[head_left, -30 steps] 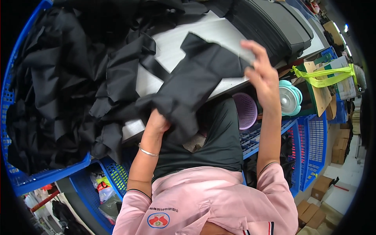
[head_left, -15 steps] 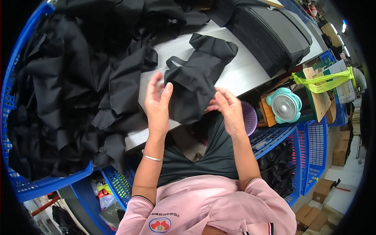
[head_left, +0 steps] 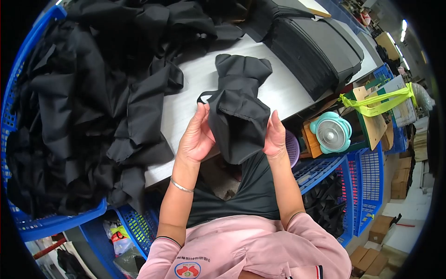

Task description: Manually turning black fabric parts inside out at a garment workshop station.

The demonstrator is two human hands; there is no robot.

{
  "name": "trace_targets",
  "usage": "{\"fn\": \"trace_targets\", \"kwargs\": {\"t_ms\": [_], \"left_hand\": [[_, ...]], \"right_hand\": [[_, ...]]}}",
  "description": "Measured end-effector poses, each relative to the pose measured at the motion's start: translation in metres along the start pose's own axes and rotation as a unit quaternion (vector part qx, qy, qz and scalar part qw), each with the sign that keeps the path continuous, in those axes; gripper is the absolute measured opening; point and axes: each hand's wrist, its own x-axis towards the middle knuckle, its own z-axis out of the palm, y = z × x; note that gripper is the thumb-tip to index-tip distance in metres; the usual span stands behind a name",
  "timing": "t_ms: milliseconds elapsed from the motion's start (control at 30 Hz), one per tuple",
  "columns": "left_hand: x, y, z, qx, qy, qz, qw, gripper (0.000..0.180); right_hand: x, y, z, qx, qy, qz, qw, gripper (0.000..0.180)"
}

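Note:
Between my hands is a sewn black fabric pouch [head_left: 241,109], its mouth gaping toward me and its far end lying on the white tabletop [head_left: 186,107]. A narrow black loop sticks out on its left side. My left hand [head_left: 199,137] grips the left edge, thumb up beside the loop and fingers partly behind the cloth. On the right edge is my right hand [head_left: 275,135], thumb raised and fingers tucked largely out of sight behind the fabric. The pouch's near end hangs past the table edge, above my lap.
A big heap of black fabric pieces [head_left: 93,107] covers the left side, over a blue crate [head_left: 60,211]. Stacked black panels [head_left: 306,51] stand at the far right. A teal fan [head_left: 332,132], purple basket [head_left: 291,146] and blue crates [head_left: 369,186] are to my right.
The pouch has turned to point straight away from me, and its mouth now gapes toward me. My hands, more open before, have closed in on its two side edges.

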Motion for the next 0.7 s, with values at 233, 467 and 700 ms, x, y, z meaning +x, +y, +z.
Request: {"fn": "trace_targets", "kwargs": {"t_ms": [233,467,700], "left_hand": [[-0.012,0.011,0.02,0.118,-0.006,0.08,0.99,0.041],[-0.011,0.01,0.014,0.397,0.199,0.33,0.833,0.019],[-0.012,-0.016,0.01,0.561,0.239,0.398,0.685,0.026]], "right_hand": [[0.025,0.011,0.002,-0.015,-0.036,-0.037,0.999,0.051],[0.04,0.007,0.033,-0.372,-0.013,-0.014,0.928,0.018],[0.022,-0.001,0.018,-0.616,0.251,-0.237,0.708,0.028]]}}
